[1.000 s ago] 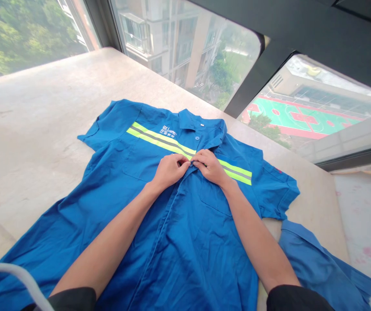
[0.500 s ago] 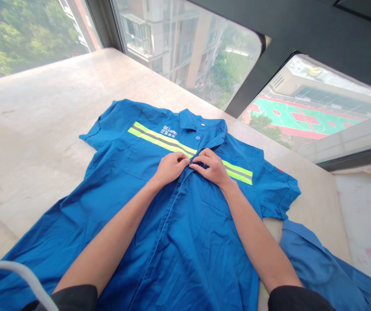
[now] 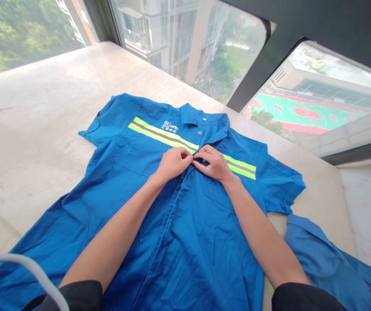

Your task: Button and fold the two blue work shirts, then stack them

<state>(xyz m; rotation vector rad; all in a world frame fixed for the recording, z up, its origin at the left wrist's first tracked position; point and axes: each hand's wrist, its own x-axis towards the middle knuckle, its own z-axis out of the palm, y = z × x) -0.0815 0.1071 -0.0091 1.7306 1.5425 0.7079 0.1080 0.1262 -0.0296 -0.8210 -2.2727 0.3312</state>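
Nearest of all, at the left, a smooth white cable [image 3: 11,258] curved in a soft arc, black sleeves [image 3: 80,295] gathered above both bare forearms. Then the blue shirt [image 3: 99,207], front up and spread wide, its matte cloth rippled with creases, a seamed placket [image 3: 162,229] slanting up the middle! Near right, just beside its short sleeve, lay a paler blue garment [image 3: 328,255], crumpled and flat. And there, at mid-chest, the hands met: forearms angled inward, wrists low, knuckles arched. The left hand [image 3: 174,163] was curled, thumb and forefinger pinching the placket; the right hand [image 3: 216,164] pinched the same spot, a little gap framed behind its tips, the bit of cloth between them too small to make out. Fluorescent yellow bands [image 3: 159,134], grey-centred, ran off either side. Farther up: a round button [image 3: 199,133], white embroidery [image 3: 170,126], a pointed collar [image 3: 190,115]. Beyond the pale, marbled surface [image 3: 36,112], clear window panes [image 3: 185,39] stood in dark, flat frames [image 3: 253,71].
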